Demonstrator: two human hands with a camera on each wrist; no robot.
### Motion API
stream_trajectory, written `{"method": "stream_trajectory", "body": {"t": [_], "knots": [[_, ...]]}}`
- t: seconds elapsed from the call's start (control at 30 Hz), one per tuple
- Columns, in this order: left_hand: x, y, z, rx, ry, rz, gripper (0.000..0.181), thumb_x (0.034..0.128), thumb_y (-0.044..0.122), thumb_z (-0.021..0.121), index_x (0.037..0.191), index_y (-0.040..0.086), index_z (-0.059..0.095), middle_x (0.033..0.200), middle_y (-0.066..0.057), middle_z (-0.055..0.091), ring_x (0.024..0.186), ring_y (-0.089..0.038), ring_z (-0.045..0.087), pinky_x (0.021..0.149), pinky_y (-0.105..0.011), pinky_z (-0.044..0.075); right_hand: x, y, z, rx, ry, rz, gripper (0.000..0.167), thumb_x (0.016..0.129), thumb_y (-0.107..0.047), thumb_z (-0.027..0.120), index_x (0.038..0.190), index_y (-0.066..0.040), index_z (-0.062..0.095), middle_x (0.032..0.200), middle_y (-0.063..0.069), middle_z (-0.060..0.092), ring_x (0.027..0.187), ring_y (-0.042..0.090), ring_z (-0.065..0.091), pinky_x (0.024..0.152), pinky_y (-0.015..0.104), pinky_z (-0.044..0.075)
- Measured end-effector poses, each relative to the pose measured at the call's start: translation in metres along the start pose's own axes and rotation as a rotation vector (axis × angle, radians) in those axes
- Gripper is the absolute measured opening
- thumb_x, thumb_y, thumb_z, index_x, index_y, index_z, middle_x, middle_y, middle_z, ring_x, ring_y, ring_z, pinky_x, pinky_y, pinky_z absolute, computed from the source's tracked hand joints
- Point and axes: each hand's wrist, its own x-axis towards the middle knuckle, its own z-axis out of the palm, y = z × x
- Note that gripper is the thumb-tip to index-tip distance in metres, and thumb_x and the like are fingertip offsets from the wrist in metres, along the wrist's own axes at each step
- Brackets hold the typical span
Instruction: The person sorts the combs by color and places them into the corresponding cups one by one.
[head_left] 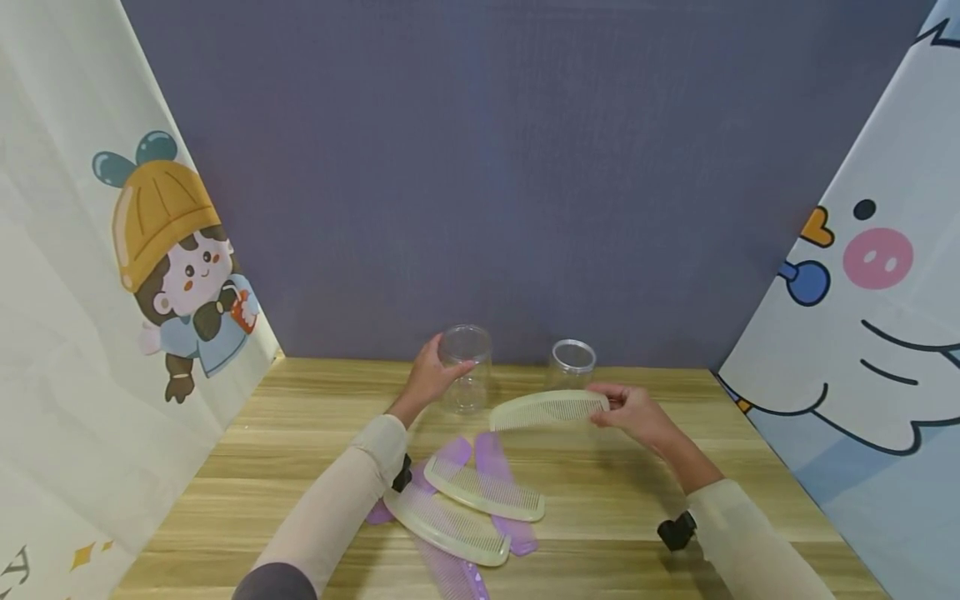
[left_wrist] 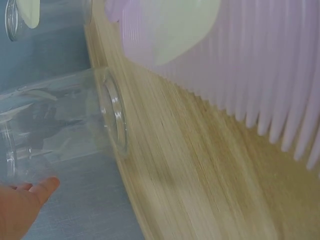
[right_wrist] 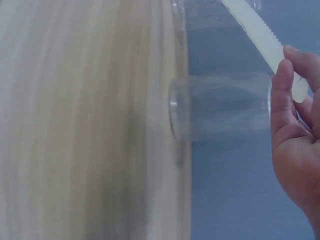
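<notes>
My left hand (head_left: pixel 435 377) grips a tall clear plastic jar (head_left: pixel 467 387) near its rim, thumb in front. The jar stands upright on the wooden table, and the left wrist view shows the fingertips by its mouth. My right hand (head_left: pixel 633 414) pinches one end of a pale green comb (head_left: pixel 551 408), also visible in the right wrist view (right_wrist: pixel 257 32). Raised above the table, this comb points left toward the jar, teeth downward. Below lies a loose pile with pale green combs (head_left: pixel 483 492) over several purple combs (head_left: pixel 517 533).
A second clear jar (head_left: pixel 573 367) stands upright at the back, behind the held comb. The wooden table (head_left: pixel 615 517) meets a dark grey-blue panel (head_left: pixel 517 183) at its far edge. Printed cloth walls (head_left: pixel 67 317) flank both sides.
</notes>
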Motion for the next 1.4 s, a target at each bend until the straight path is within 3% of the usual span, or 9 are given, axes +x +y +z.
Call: {"method": "stream_trajectory", "body": {"t": [0.07,0.13,0.4,0.53,0.8,0.97,1.13,1.27,1.4], "knots": [[-0.001,0.0,0.0,0.0,-0.002,-0.003,0.1,0.0851,0.045,0.08,0.157,-0.002,0.029,0.159,-0.028,0.036,0.145,-0.046,0.039,0.121,-0.059,0.034,0.001,-0.005,-0.002,-0.005,-0.003,-0.009,0.059,0.09,-0.001,0.073,0.143,0.01,0.05,0.122,0.032,0.067,0.09,0.006,0.071,0.076,0.026,0.063],[-0.001,-0.001,0.0,-0.001,-0.003,-0.003,0.1,0.0856,0.045,0.08,0.157,-0.003,0.029,0.159,-0.028,0.036,0.145,-0.047,0.039,0.121,-0.06,0.034,0.003,-0.01,-0.003,-0.002,0.004,-0.018,0.058,0.09,-0.001,0.073,0.143,0.009,0.051,0.121,0.029,0.069,0.09,0.006,0.071,0.077,0.027,0.063],[0.0,-0.001,0.001,0.007,0.002,0.011,0.099,0.0851,0.044,0.081,0.156,-0.003,0.031,0.158,-0.029,0.037,0.145,-0.047,0.039,0.121,-0.06,0.034,0.011,-0.033,-0.011,0.058,0.049,-0.057,0.064,0.09,-0.006,0.077,0.145,0.009,0.049,0.108,-0.008,0.073,0.093,0.003,0.07,0.08,0.024,0.062],[0.001,-0.002,0.001,0.013,0.003,0.014,0.099,0.0847,0.044,0.081,0.156,-0.003,0.03,0.158,-0.028,0.037,0.145,-0.047,0.039,0.12,-0.06,0.034,0.015,-0.045,-0.014,0.075,0.075,-0.048,0.062,0.091,-0.007,0.076,0.145,0.007,0.05,0.113,-0.005,0.073,0.095,0.003,0.07,0.082,0.024,0.062],[0.0,-0.001,-0.002,0.008,0.0,0.019,0.097,0.0849,0.042,0.081,0.156,-0.002,0.032,0.157,-0.028,0.04,0.143,-0.046,0.042,0.119,-0.06,0.036,0.028,-0.066,-0.014,0.032,0.119,-0.009,0.062,0.094,-0.013,0.074,0.149,-0.001,0.05,0.133,0.017,0.066,0.093,0.003,0.071,0.088,0.03,0.062],[0.0,0.001,-0.005,0.016,-0.006,0.017,0.099,0.0849,0.043,0.081,0.156,-0.003,0.031,0.158,-0.028,0.038,0.144,-0.046,0.041,0.12,-0.058,0.035,0.041,-0.072,-0.006,0.008,0.135,0.019,0.063,0.093,-0.019,0.075,0.15,-0.008,0.05,0.142,0.021,0.06,0.096,0.002,0.07,0.099,0.04,0.058],[0.0,0.001,-0.005,0.014,-0.029,0.006,0.102,0.0853,0.046,0.08,0.158,-0.002,0.028,0.161,-0.028,0.034,0.147,-0.045,0.037,0.122,-0.057,0.033,0.049,-0.075,0.003,0.032,0.144,0.016,0.064,0.093,-0.017,0.075,0.15,-0.006,0.049,0.144,0.023,0.058,0.095,0.001,0.069,0.102,0.043,0.057],[0.001,0.0,-0.004,0.017,-0.036,-0.004,0.103,0.085,0.047,0.08,0.159,-0.001,0.027,0.161,-0.026,0.034,0.148,-0.044,0.037,0.123,-0.055,0.033,0.052,-0.077,0.009,0.038,0.165,0.014,0.065,0.093,-0.018,0.076,0.151,-0.006,0.048,0.131,0.016,0.066,0.091,0.001,0.071,0.095,0.033,0.059],[0.001,0.0,-0.004,0.011,-0.025,0.003,0.101,0.0853,0.045,0.081,0.157,-0.002,0.029,0.16,-0.027,0.036,0.146,-0.044,0.038,0.122,-0.056,0.034,0.054,-0.08,0.014,0.027,0.174,0.01,0.068,0.093,-0.022,0.077,0.152,-0.01,0.048,0.096,0.0,0.064,0.086,0.002,0.069,0.09,0.028,0.059]]}}
